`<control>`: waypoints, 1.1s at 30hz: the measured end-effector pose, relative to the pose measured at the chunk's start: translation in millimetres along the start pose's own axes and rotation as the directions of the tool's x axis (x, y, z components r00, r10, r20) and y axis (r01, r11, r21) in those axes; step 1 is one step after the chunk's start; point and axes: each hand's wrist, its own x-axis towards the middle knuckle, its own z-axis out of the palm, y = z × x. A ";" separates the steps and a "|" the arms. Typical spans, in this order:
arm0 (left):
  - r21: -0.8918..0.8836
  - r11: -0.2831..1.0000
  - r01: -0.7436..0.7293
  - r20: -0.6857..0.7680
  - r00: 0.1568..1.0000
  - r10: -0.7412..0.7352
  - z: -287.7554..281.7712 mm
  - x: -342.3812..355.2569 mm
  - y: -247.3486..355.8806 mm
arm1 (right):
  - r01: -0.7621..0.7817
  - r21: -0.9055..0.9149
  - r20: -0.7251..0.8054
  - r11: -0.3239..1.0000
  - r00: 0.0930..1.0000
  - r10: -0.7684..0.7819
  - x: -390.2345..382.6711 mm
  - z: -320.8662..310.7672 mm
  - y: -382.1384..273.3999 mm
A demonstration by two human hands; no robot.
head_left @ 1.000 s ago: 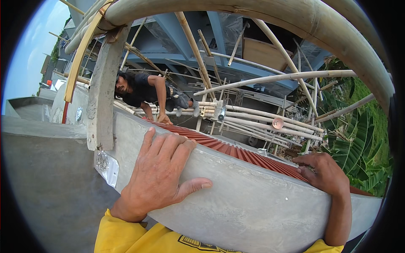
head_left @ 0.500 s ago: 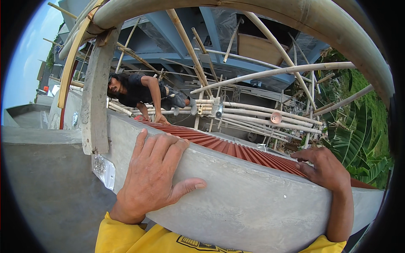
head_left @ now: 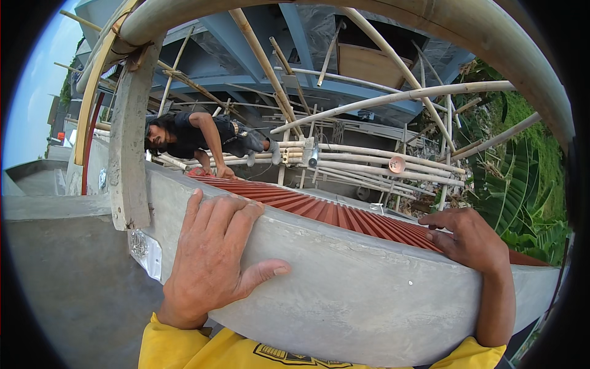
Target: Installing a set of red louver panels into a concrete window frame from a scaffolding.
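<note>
My left hand [head_left: 215,252] lies open on the grey concrete parapet [head_left: 332,301], fingers stretched toward its far edge and thumb spread to the right. Along that far edge runs a red ribbed panel [head_left: 332,215]. At the right, my right hand [head_left: 470,240] reaches over the parapet edge; its bent fingers and thumb close round the panel's border, fingertips partly hidden. At the panel's left end, a co-worker [head_left: 184,136] in dark clothes leans in with both hands by it. A clear bag of small metal fasteners [head_left: 142,247] sits left of my left hand.
A thick bamboo pole [head_left: 424,15] arches overhead. A concrete post [head_left: 132,141] stands at the left beside a yellowish wooden strip [head_left: 92,117]. Bamboo scaffolding [head_left: 387,161] fills the drop beyond the parapet, with banana leaves [head_left: 522,190] at the right.
The view has shifted slightly, so the scene sits a little farther left. Both my hands keep their places on the parapet and panel. The co-worker's head has turned somewhat.
</note>
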 end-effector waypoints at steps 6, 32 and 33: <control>0.025 0.998 -0.063 -0.009 0.998 0.063 -2.9 1.6 0.4 | -0.066 0.006 0.036 0.998 0.997 0.065 0.9 -1.6 -1.2; 0.025 0.999 -0.040 0.014 0.999 0.040 -3.5 0.8 0.1 | 0.003 0.030 0.014 1.000 1.000 -0.004 1.6 0.3 1.6; 0.024 0.999 -0.042 0.015 0.999 0.042 -3.2 0.6 -0.2 | 0.001 0.029 0.017 1.000 1.000 -0.002 1.9 0.3 1.4</control>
